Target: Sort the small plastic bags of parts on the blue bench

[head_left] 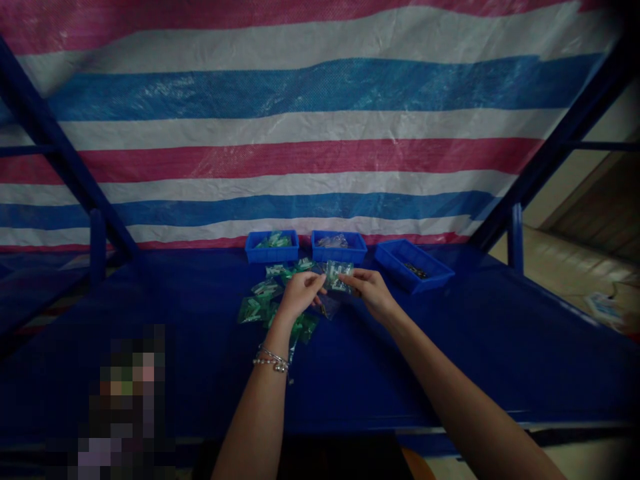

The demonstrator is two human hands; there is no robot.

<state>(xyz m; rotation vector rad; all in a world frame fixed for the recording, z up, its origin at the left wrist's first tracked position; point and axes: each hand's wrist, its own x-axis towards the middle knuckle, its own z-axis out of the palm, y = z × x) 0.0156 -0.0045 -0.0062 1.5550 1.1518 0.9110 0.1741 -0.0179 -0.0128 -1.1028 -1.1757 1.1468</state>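
- The right hand (373,295) pinches a small clear plastic bag (338,275) of green parts between thumb and fingertips, near the middle of the frame
- The left hand (300,295) has its fingers pressed together, their tips just at the bag's lower left edge; whether they pinch it too, I cannot tell
- The bag hangs between the hands, above the blue table cover (165,373), with the two palms close together around it
- A loose pile of similar green-filled bags (255,310) lies under and left of the left hand, one bag spilling toward the wrist, and a clear bag (327,307) lies just below the held one
- A beaded bracelet (271,360) circles the left wrist
- Three blue plastic trays stand along the far side of the table: the left tray (271,247) holds green bags, the middle tray (339,247) a clear bag, and the right tray (395,261), set at an angle, some dark small pieces (415,270)
- The pile nearly touches the left and middle trays, so room is tight ahead of the hands
- Wide stretches of blue cover run out on both sides of the hands, well apart from the frame's left and right edges
- A pixelated patch (125,407) hides the lower left corner
- A striped tarp (300,93) hangs behind the trays
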